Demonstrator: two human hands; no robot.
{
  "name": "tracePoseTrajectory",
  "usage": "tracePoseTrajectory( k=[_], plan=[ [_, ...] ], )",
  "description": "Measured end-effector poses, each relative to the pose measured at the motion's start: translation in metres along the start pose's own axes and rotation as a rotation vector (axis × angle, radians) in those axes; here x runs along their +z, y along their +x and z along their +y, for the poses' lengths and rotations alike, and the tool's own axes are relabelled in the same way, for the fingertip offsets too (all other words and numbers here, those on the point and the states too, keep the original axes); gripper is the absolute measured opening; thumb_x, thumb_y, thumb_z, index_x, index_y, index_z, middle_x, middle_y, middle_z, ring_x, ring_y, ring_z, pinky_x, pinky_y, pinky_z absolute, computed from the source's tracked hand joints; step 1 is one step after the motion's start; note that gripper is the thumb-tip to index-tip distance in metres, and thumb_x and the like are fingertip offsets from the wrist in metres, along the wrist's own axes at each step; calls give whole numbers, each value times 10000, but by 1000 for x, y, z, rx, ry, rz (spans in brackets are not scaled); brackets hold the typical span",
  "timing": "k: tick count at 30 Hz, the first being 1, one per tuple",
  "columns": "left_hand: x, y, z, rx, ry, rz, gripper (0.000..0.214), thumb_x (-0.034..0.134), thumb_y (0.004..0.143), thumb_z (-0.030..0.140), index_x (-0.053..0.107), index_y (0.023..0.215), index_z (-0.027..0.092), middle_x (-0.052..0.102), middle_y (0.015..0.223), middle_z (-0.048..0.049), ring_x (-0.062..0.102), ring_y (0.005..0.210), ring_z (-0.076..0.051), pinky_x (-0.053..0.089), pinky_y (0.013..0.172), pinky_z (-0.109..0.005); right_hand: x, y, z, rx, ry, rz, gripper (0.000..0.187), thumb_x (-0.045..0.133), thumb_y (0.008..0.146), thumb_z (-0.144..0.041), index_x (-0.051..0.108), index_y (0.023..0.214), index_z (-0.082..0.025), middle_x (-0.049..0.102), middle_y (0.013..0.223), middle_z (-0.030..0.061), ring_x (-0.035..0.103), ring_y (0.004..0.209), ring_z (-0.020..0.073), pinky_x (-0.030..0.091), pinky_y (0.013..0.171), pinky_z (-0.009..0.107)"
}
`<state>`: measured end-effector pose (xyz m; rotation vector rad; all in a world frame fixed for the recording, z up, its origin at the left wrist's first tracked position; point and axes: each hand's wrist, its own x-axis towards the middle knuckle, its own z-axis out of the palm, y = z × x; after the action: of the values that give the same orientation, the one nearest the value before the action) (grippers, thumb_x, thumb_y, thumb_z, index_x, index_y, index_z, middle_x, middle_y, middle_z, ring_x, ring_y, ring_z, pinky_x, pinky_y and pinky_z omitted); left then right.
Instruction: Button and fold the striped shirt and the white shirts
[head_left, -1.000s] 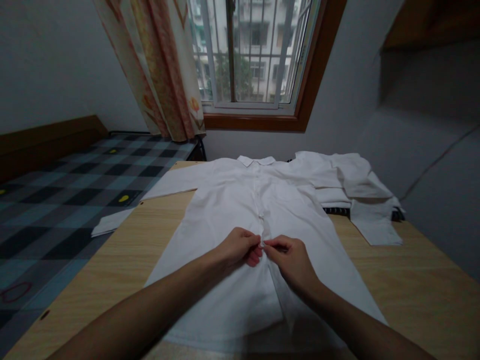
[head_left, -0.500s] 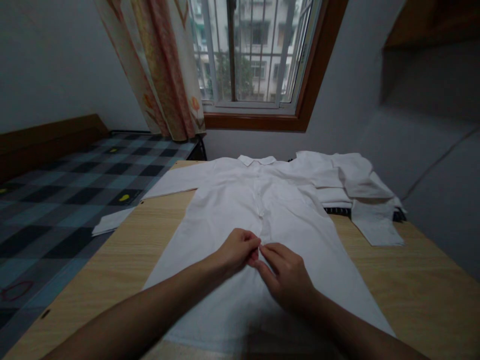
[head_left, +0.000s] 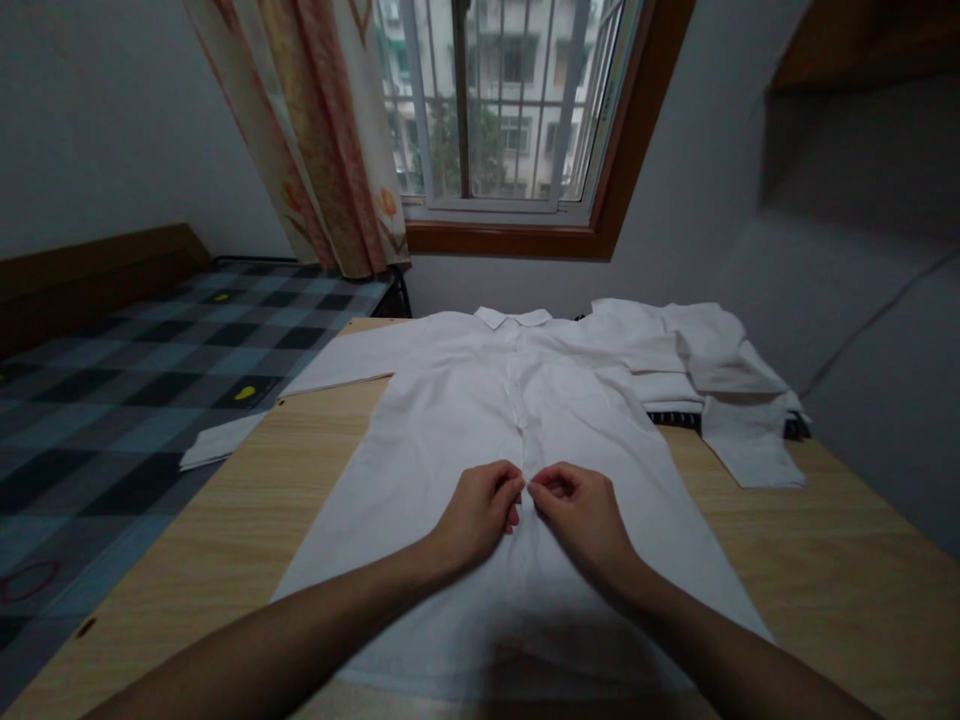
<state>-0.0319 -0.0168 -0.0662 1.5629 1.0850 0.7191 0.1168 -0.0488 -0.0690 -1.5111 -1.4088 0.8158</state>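
A white long-sleeved shirt (head_left: pixel 442 420) lies face up on a wooden board, its collar pointing toward the window and its hem toward me. My left hand (head_left: pixel 484 505) pinches the front placket a little below the shirt's middle, thumb against forefinger. Close on the other side of the front seam, my right hand (head_left: pixel 581 510) pinches the fabric too. The two sets of fingertips almost meet. Any button between them is too small to make out. One sleeve stretches out to the left over the board's edge.
Folded white clothing (head_left: pixel 690 345) is piled at the back right, one sleeve hanging forward onto the wooden board (head_left: pixel 840 590). Along the left is a bed with a checked cover (head_left: pixel 127 420). A curtain (head_left: pixel 330 150) and barred window (head_left: pixel 502 110) stand behind.
My right hand has drawn slightly back and to the right, its fingers now curled into a pinch. The left hand stays at the placket, turned a little. The shirt lies in the same place.
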Motion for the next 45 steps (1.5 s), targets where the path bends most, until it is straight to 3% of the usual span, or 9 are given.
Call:
tracePoseTrajectory(
  k=[2, 7, 11, 16, 21, 23, 30, 37, 45],
  plan=[
    [0, 0, 1, -20, 4, 8, 224, 481, 826, 316, 559, 682, 163, 518, 488, 37, 482, 448, -107, 380, 463, -220, 1, -2, 1, -91, -116, 16, 103, 616, 776, -218, 688, 721, -169, 686, 651, 26, 621, 576, 154, 457, 566, 244],
    [2, 2, 1, -102, -37, 9, 265, 508, 802, 316, 571, 603, 152, 529, 469, 18, 469, 428, -99, 364, 452, -220, 5, -6, 8, -566, -455, 142, 179, 541, 821, -137, 641, 674, -157, 644, 628, 39, 590, 568, 153, 412, 581, 257],
    [5, 4, 0, -167, -106, 44, 220, 505, 780, 294, 555, 611, 162, 513, 446, 27, 456, 403, -104, 355, 435, -226, 7, -9, 11, -731, -535, 143, 243, 488, 886, -139, 617, 681, -156, 627, 623, 37, 581, 562, 146, 403, 582, 255],
    [4, 0, 5, -83, 43, 115, 280, 467, 827, 321, 484, 580, 190, 487, 432, 42, 447, 423, -109, 352, 488, -238, 7, -10, 7, -653, -412, 102, 202, 499, 888, -151, 644, 747, -148, 666, 693, 53, 612, 612, 154, 427, 616, 259],
    [3, -1, 5, 60, 205, 150, 314, 453, 857, 320, 468, 571, 191, 482, 476, 40, 469, 509, -120, 348, 562, -245, 4, -4, 1, -145, -123, -48, 140, 553, 862, -209, 639, 760, -167, 661, 651, 12, 614, 570, 140, 439, 554, 232],
    [4, -1, 5, 68, 223, 139, 314, 449, 867, 331, 476, 587, 191, 482, 481, 41, 464, 503, -121, 342, 557, -245, 2, -3, 0, -39, -87, -104, 158, 527, 880, -223, 617, 764, -167, 653, 641, 9, 610, 548, 139, 435, 518, 226],
    [4, 1, 12, 123, 310, 171, 292, 457, 868, 314, 496, 609, 185, 522, 553, 16, 476, 566, -134, 337, 584, -253, 1, -9, -1, -612, -861, 26, 173, 464, 890, -105, 575, 773, -167, 616, 724, 63, 578, 665, 185, 398, 569, 271],
    [2, -1, 9, 116, 256, 103, 317, 456, 882, 348, 498, 614, 186, 500, 513, 28, 469, 540, -126, 352, 579, -244, 0, -8, -2, -582, -1002, -54, 120, 501, 867, -95, 556, 818, -190, 606, 755, 44, 558, 678, 184, 384, 548, 276],
    [-1, 1, 10, -31, 168, -13, 303, 453, 858, 344, 551, 637, 161, 516, 496, 25, 487, 465, -113, 352, 473, -226, 4, -9, 8, -745, -994, 4, 138, 517, 820, -59, 586, 803, -178, 605, 723, 45, 535, 651, 182, 357, 544, 281]
  ],
)
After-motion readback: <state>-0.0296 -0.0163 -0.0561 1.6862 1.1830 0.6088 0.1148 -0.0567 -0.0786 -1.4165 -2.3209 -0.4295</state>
